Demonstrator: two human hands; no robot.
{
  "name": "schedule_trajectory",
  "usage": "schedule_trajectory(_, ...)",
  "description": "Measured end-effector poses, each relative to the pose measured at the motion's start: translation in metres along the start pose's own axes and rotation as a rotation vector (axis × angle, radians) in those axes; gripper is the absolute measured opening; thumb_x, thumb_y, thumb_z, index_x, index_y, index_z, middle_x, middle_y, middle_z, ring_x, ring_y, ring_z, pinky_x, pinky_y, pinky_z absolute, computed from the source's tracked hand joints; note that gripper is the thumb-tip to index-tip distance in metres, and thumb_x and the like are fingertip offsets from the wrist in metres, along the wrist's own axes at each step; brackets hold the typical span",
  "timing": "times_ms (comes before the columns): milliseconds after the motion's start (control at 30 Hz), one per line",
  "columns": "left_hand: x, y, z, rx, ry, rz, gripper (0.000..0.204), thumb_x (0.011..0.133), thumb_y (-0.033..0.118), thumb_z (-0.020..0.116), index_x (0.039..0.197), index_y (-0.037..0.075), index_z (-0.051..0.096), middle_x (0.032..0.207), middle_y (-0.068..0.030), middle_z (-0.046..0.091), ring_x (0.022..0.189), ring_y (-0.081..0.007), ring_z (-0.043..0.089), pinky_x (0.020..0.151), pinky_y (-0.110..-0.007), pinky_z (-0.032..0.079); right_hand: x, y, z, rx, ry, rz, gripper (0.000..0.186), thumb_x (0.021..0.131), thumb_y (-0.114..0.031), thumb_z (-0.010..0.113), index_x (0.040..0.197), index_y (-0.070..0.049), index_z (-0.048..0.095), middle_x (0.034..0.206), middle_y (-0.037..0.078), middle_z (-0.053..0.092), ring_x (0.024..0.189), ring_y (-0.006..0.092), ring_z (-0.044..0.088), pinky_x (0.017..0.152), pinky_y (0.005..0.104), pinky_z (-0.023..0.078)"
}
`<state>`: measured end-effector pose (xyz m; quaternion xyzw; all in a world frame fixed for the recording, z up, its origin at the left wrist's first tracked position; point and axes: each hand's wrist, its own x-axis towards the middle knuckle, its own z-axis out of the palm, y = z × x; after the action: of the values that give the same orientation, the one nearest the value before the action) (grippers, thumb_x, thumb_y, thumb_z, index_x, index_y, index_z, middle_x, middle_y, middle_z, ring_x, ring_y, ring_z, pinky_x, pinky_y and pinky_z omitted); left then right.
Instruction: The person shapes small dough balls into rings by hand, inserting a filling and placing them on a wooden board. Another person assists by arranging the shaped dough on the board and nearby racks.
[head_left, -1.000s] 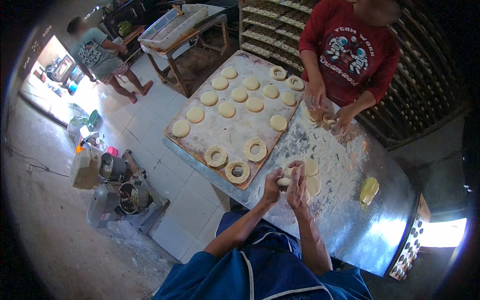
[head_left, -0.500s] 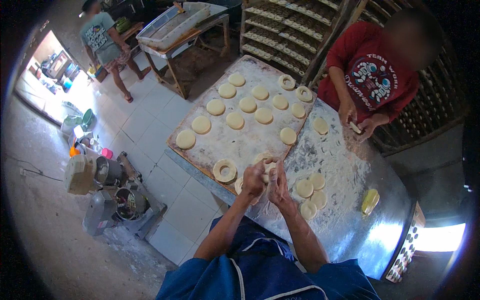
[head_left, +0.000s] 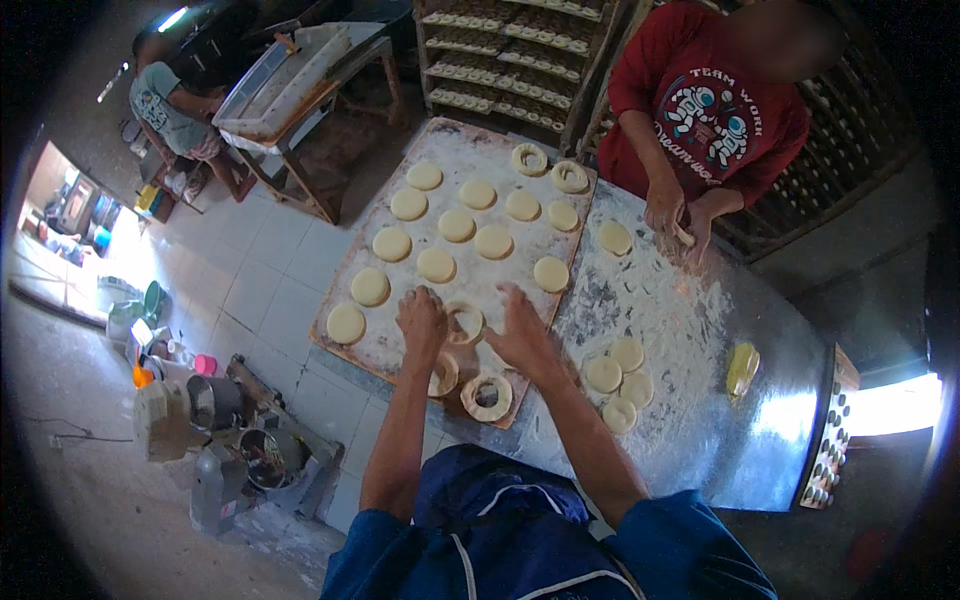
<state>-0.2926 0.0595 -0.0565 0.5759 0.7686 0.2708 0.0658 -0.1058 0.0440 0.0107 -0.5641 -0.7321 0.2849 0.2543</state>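
Note:
My left hand (head_left: pixel 423 322) is low over the floured wooden board (head_left: pixel 375 340), fingers bent and slightly apart, beside a pale dough ring (head_left: pixel 463 323). Across that ring, my right hand (head_left: pixel 522 335) has its fingers spread and holds nothing. Another dough ring (head_left: pixel 443 373) shows partly behind my left wrist. A third dough ring (head_left: pixel 487 397) lies at the board's near corner, and the right hand partly covers more dough. Farther up lie several flat dough discs (head_left: pixel 436 265), with two dough rings (head_left: pixel 529 159) at the far right corner.
Several dough discs (head_left: pixel 603 374) rest on the floured metal table (head_left: pixel 690 420), near a yellow packet (head_left: pixel 742 370). Across it, a person in red (head_left: pixel 700 110) handles dough. Racks of trays (head_left: pixel 505 70) stand behind. Mixers (head_left: pixel 240 450) are on the floor at left; another person (head_left: pixel 175 110) stands beyond.
My hands have come apart, and the dough they held together now appears as a ring on the board between them. The view has shifted; the person at far left has moved farther away.

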Motion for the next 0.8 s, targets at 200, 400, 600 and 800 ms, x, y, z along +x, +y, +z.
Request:
schedule_trajectory(200, 0.003, -0.017, -0.016, -0.301, -0.176, 0.429, 0.027, 0.081, 0.023, 0.073, 0.095, 0.002, 0.066, 0.089, -0.016, 0.061, 0.085, -0.035, 0.056, 0.077, -0.047, 0.044, -0.096, 0.099, -0.081, -0.699, -0.112, 0.226, 0.047, 0.079, -0.021, 0.068, 0.121, -0.005, 0.056, 0.126, 0.023, 0.052, 0.124, 0.041, 0.044, 0.105, 0.0491, 0.036)
schedule_trajectory(400, -0.055, 0.069, -0.003, -0.337, 0.09, 0.267, 0.027, 0.082, 0.019, 0.07, 0.102, 0.001, 0.065, 0.094, -0.0183, 0.064, 0.09, -0.036, 0.059, 0.084, -0.045, 0.045, -0.136, 0.133, -0.099, -0.443, 0.054, 0.029, 0.033, 0.082, -0.019, 0.068, 0.109, -0.002, 0.06, 0.109, 0.023, 0.06, 0.11, 0.0394, 0.055, 0.096, 0.0471, 0.043)
schedule_trajectory(600, -0.171, 0.192, 0.012, -0.909, -0.683, 0.089, 0.029, 0.091, 0.02, 0.065, 0.113, 0.0, 0.063, 0.095, -0.0104, 0.067, 0.087, -0.019, 0.062, 0.077, -0.033, 0.05, -0.171, 0.134, -0.116, 0.34, 0.269, 0.366, 0.026, 0.085, -0.01, 0.064, 0.108, 0.0, 0.057, 0.095, 0.013, 0.063, 0.089, 0.0246, 0.063, 0.08, 0.0365, 0.05)
schedule_trajectory(800, -0.215, 0.238, 0.02, -1.177, -0.875, -0.264, 0.029, 0.095, 0.017, 0.06, 0.112, -0.007, 0.062, 0.098, -0.0089, 0.068, 0.088, -0.0121, 0.061, 0.078, -0.028, 0.05, -0.2, 0.155, -0.158, 0.637, 0.173, 0.34, 0.041, 0.079, 0.0, 0.067, 0.117, 0.002, 0.05, 0.096, 0.014, 0.068, 0.089, 0.0189, 0.065, 0.076, 0.0325, 0.052)
